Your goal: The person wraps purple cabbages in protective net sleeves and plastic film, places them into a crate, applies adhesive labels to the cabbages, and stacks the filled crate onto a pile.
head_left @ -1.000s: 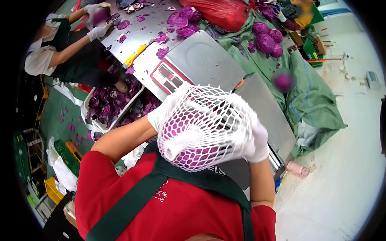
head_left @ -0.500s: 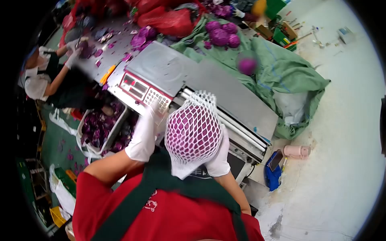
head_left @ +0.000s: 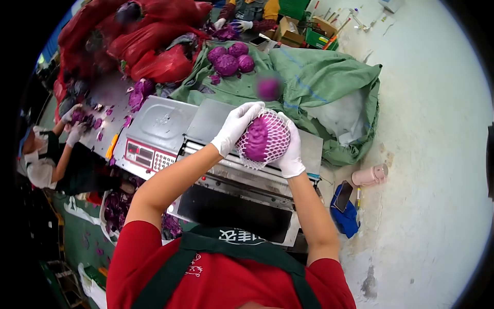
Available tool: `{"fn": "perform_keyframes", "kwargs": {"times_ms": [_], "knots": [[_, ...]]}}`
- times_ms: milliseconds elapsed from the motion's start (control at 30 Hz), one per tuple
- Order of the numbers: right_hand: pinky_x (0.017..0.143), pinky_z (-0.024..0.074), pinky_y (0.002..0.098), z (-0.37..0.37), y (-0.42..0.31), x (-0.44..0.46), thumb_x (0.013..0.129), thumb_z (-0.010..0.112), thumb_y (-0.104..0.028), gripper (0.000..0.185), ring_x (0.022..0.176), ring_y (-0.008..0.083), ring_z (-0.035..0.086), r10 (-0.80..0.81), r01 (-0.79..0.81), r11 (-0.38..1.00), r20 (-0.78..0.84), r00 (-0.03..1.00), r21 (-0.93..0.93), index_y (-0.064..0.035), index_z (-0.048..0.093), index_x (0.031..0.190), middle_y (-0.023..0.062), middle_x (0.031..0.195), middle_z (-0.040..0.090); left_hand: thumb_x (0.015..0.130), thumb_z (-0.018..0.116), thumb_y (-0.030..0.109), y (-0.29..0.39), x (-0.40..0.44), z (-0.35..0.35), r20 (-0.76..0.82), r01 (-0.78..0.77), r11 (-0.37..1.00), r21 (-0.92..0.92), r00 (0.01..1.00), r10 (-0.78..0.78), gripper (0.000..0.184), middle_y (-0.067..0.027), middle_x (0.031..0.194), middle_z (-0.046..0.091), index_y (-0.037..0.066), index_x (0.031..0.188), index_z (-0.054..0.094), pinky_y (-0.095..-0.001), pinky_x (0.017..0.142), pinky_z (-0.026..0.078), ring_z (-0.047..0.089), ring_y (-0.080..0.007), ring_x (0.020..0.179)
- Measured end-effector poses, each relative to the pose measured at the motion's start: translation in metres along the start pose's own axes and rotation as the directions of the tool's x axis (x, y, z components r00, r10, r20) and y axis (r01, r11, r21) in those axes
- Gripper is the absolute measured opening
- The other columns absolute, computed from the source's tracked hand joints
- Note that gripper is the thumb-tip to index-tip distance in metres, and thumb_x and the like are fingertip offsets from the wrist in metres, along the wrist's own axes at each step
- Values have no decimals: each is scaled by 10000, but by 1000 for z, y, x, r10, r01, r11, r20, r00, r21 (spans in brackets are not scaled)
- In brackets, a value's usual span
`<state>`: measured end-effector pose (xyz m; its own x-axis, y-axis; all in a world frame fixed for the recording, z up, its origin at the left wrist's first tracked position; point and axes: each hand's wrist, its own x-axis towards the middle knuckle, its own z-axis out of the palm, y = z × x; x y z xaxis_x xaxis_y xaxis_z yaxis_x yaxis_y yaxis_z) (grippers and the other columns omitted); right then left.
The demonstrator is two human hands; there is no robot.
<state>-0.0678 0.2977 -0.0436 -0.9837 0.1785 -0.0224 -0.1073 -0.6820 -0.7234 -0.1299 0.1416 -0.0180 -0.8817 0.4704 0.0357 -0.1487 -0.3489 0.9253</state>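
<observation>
A purple cabbage (head_left: 256, 137) is between my two white-gloved hands, partly covered by a white foam net (head_left: 278, 142). The net's opening faces up and left, so a bare strip of cabbage shows. My left hand (head_left: 240, 123) presses on the upper left side, fingers at the net's edge. Around the right side curls my right hand (head_left: 292, 153), its fingers partly behind the net. Beneath them lies a metal wrapping machine (head_left: 226, 172) with rollers and a black plate (head_left: 234, 211). A weighing scale (head_left: 162, 122) with a red-edged keypad stands to the left.
Several bare cabbages (head_left: 226, 65) rest on a green sack (head_left: 329, 77) beyond the machine. Red mesh bags (head_left: 159, 64) are piled at the back left. A co-worker (head_left: 43, 154) handles a cabbage at left. A pink bottle (head_left: 369, 175) and a phone (head_left: 343, 195) lie at right.
The cabbage has moved forward, away from my chest to above the machine. My left hand has come from beside the scale keypad onto the net, and more bare cabbage shows.
</observation>
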Motion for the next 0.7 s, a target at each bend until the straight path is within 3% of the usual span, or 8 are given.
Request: {"fn": "perform_keyframes", "kwargs": {"times_ms": [133, 200, 367, 433, 467, 533, 600, 700], "knots": [[1029, 394, 330, -38, 15, 20, 962, 465, -335, 457, 1161, 184, 518, -132, 123, 974, -38, 991, -189, -11, 497, 1282, 103, 1260, 549, 926, 586, 208, -43, 25, -11, 97, -165, 982, 88, 983, 156, 392, -99, 1229, 577, -27, 1239, 560, -297, 1030, 383, 513, -168, 1175], [1025, 392, 318, -46, 16, 17, 974, 436, -290, 424, 1165, 178, 516, -150, 143, 968, -19, 988, -207, 0, 518, 1273, 109, 1268, 551, 829, 680, 193, -37, 19, -13, 226, -327, 847, 418, 941, 252, 431, -144, 1278, 539, 93, 1242, 605, -361, 1076, 348, 426, -226, 1291], [1051, 352, 300, -51, -12, 8, 951, 477, -163, 378, 1195, 178, 495, -213, 157, 755, -11, 977, -637, 1, 532, 1287, 95, 1287, 553, 929, 575, 132, -39, 31, -5, 375, -561, 701, 440, 824, 425, 210, -104, 1004, 670, 9, 1066, 674, -342, 1003, 413, 576, -203, 1101], [1065, 342, 318, -41, -22, 2, 925, 533, -189, 431, 1219, 206, 483, -242, 204, 716, 38, 970, -668, -9, 509, 1316, 116, 1321, 527, 948, 553, 130, -40, 31, 0, 261, -381, 834, 400, 919, 295, 195, -86, 937, 678, -5, 1030, 667, -322, 947, 447, 601, -180, 1016], [1080, 328, 344, -28, -30, -6, 874, 603, -228, 531, 1249, 252, 456, -264, 309, 465, 204, 943, -829, -24, 476, 1347, 140, 1362, 481, 967, 531, 128, -39, 32, 2, 151, -190, 922, 338, 978, 147, 196, -68, 871, 686, -19, 993, 659, -302, 891, 481, 626, -156, 930], [1114, 284, 416, -9, -42, -20, 700, 773, -334, 866, 1329, 371, 349, -107, 379, 60, 371, 922, -924, -79, 379, 1428, 193, 1465, 331, 980, 510, 135, -24, 27, 6, 183, -195, 981, 17, 965, 189, 203, -79, 990, 669, -23, 1052, 615, -280, 891, 479, 607, -127, 956], [1070, 360, 388, -3, -38, -26, 748, 759, -283, 708, 1265, 346, 446, -160, 405, -119, 420, 893, -906, -88, 473, 1365, 182, 1379, 452, 935, 577, 140, -8, 16, 6, 268, -344, 931, 124, 915, 302, 315, -104, 1187, 603, -13, 1209, 549, -305, 983, 431, 559, -159, 1105], [937, 476, 346, -19, -30, -26, 824, 700, -188, 403, 1092, 303, 590, -337, 409, 44, 372, 865, -912, -78, 609, 1201, 160, 1193, 600, 730, 769, 268, -5, 0, 2, 480, -546, 529, 649, 834, 272, 785, -174, 1403, 438, 68, 1399, 411, -414, 1108, 295, 376, -319, 1342]]}}
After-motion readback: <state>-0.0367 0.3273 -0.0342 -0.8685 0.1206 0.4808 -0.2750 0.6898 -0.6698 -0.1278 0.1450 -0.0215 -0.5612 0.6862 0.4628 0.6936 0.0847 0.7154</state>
